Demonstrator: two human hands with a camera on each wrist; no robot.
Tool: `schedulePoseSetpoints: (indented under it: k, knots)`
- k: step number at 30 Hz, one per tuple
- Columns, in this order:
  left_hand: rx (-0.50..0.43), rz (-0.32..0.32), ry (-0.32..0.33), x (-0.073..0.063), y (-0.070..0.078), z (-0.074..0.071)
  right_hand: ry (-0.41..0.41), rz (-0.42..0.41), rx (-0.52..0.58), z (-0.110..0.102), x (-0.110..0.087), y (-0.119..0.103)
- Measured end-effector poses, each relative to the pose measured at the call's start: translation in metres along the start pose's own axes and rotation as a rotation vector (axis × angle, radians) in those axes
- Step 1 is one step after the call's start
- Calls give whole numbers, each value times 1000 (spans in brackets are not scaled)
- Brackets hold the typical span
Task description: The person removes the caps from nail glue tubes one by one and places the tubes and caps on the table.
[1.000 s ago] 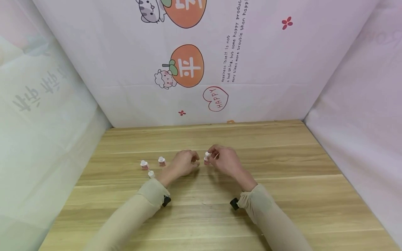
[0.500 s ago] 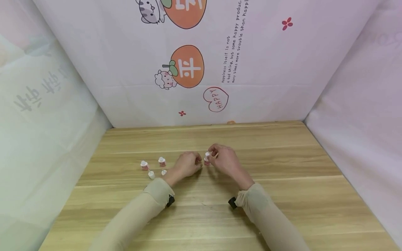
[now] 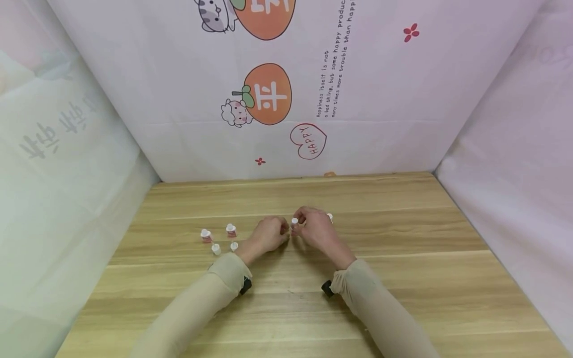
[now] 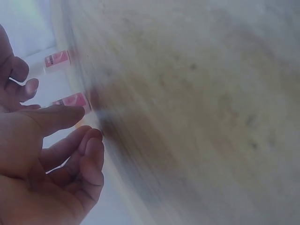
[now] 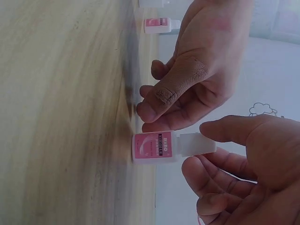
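My right hand pinches the white cap of a small glue bottle between thumb and fingers. Its pink label shows in the right wrist view, and its base is right at the table. My left hand is close beside the bottle on the left, thumb and fingers loosely bent with a gap between them. In the right wrist view the fingertips of the left hand are right at the bottle's side. The left wrist view shows the thumb overlapping the bottle's label.
Two similar bottles, one at the far left and another beside it, stand on the wooden table. Two small white caps lie in front of them. Another bottle stands beyond the right hand. Printed white sheets enclose the table.
My left hand has moved right towards the bottle, revealing a second white cap. The right hand has shifted slightly left, still at the bottle's cap, and a white bottle top now shows behind it.
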State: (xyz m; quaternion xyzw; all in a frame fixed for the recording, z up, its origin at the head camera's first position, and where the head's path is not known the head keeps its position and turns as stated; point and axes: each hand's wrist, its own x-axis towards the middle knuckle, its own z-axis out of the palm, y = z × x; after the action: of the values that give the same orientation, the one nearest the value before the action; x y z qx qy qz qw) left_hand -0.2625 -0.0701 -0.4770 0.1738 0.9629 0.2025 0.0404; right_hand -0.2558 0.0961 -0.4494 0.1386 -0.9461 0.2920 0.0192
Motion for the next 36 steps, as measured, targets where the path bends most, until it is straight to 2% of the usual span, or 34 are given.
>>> schedulePoseSetpoints:
  k: [10, 17, 24, 36]
  knots:
    - [9, 36, 18, 1, -1, 2, -9, -26, -36, 3, -1, -2]
    - [29, 35, 21, 2, -1, 4, 14, -9, -30, 6, 1, -1]
    - [30, 52, 39, 4, -1, 5, 45, -29, -38, 8, 2, 0]
    - [13, 58, 30, 6, -3, 7, 21, -28, -55, 8, 1, 0]
